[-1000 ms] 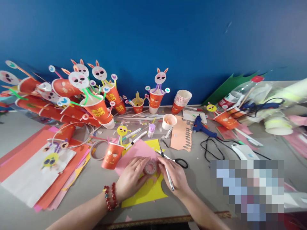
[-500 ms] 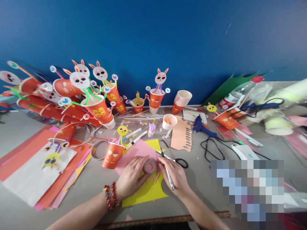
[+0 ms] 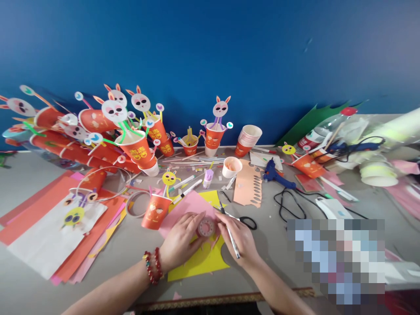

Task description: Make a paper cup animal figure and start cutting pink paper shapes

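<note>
My left hand [image 3: 185,238], with a red bead bracelet on the wrist, has its fingers around a small round pinkish disc [image 3: 206,227] on pink paper [image 3: 187,210]. My right hand [image 3: 239,238] grips a white and black pen [image 3: 233,243], its tip up by the scissors. Under the pink paper lies a yellow sheet [image 3: 197,264]. Black-handled scissors [image 3: 247,222] rest just beyond my right hand. An orange cup [image 3: 156,211] with a yellow paper face stands left of the pink sheet.
Orange cups with paper rabbit faces [image 3: 133,148] crowd the left. Stacked cups [image 3: 248,140] and a blue glue gun [image 3: 277,175] are behind. Coloured papers [image 3: 62,232] lie left, a roll of tape [image 3: 136,204] beside them. A bottle [image 3: 323,127] leans at right; a pixelated area covers the lower right.
The view has shifted slightly, so the cups and papers on the left appear a little further right. Both hands keep nearly the same position and hold.
</note>
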The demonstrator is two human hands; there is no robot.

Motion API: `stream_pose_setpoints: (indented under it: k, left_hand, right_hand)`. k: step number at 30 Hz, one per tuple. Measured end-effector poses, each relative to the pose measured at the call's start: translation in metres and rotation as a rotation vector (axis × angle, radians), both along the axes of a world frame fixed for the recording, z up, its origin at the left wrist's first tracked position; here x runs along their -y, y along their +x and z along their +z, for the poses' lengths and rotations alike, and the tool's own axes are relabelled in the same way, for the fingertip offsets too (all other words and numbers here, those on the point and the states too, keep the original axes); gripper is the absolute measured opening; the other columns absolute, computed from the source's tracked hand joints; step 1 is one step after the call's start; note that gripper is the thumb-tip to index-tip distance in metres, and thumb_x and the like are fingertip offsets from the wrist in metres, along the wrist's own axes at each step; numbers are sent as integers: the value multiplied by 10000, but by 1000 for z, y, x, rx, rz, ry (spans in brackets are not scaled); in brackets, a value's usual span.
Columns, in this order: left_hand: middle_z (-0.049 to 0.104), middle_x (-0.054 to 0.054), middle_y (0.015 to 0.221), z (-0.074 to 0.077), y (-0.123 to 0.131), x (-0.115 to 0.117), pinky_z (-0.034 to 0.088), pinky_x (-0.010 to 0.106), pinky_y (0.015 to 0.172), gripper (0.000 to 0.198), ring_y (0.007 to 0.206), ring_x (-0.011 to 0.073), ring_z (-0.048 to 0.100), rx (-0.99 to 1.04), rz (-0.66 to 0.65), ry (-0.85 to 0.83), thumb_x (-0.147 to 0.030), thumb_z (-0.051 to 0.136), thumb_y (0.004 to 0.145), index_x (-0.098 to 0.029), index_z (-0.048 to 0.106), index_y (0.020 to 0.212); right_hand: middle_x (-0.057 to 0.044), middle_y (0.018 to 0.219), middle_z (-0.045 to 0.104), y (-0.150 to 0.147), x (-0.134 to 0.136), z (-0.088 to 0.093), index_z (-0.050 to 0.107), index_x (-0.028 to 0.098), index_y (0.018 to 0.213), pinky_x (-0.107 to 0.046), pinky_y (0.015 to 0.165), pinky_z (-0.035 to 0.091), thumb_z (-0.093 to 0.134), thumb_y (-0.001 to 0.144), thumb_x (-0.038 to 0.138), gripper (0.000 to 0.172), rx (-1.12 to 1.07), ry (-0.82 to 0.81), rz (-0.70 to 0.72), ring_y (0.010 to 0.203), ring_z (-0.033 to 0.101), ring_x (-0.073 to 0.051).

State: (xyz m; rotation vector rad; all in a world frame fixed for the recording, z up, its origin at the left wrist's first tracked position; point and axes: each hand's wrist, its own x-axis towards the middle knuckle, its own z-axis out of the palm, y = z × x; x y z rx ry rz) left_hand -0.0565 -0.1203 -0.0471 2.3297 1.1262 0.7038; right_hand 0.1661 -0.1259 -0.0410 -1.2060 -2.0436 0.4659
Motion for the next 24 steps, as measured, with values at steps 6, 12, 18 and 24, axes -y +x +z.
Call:
stream_pose_setpoints:
  k: [6,12,18,24]
  left_hand:
    - [581,146,1244,-3,0,0,496,473,961,668,1171,301,494,6,33,37,-294,632,887,-186,300,1457]
    - [602,130,1211,-3,-1,-2,479,483,983,613,1167,295,492,28,29,46,-235,636,862,-188,360,1408]
    - [620,116,1211,-5,-2,-2,458,498,1010,611,1174,295,504,36,31,52,-273,657,853,-204,369,1388]
    - [615,113,1219,-6,-1,-3,463,503,998,624,1148,287,530,51,39,64,-289,650,857,-226,345,1398]
  right_hand:
    - [-98,1138,682,3,3,15,529,259,1330,-368,864,530,441,983,204,362,3,-86,53,1035,650,-249]
    - [-42,878,691,0,4,28,560,213,1027,-251,661,523,499,954,249,102,-203,-323,36,745,670,-170]
    - [23,660,584,-8,-2,25,552,209,848,-210,520,402,496,941,258,120,-153,-374,53,563,556,-127]
    - [12,662,596,-15,-7,23,550,214,838,-243,601,407,462,946,235,141,-52,-233,78,613,568,-152]
